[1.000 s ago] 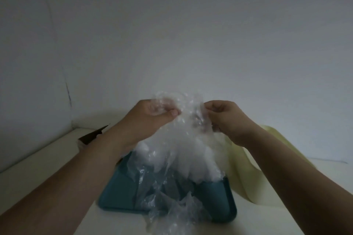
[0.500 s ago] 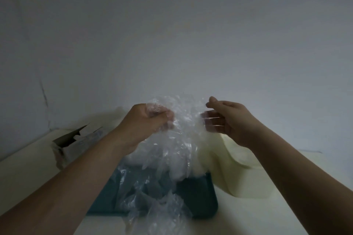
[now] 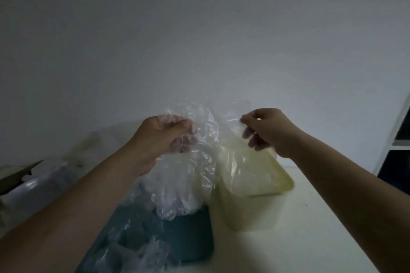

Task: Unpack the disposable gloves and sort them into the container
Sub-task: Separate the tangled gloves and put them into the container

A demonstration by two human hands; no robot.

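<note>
The left hand (image 3: 162,137) is gripping a crumpled bunch of clear gloves (image 3: 188,175), fingers curled round its top, and is holding it above the teal container (image 3: 195,239); the right hand (image 3: 268,131) is pinching the edge of a single glove (image 3: 233,146) between thumb and forefinger, the sheet hanging just beside the bunch and in front of the pale yellow container (image 3: 255,213); more loose film is lying in the teal one, and I cannot tell which of the two is receiving the sorted gloves; the person is probably peeling one glove off the clump; doing this well is calling for a slow sideways draw while the left hand is holding firm, since thin film is likely clinging and dragging neighbours along; checking that only one layer is coming away is worth doing before lowering it flat.
</note>
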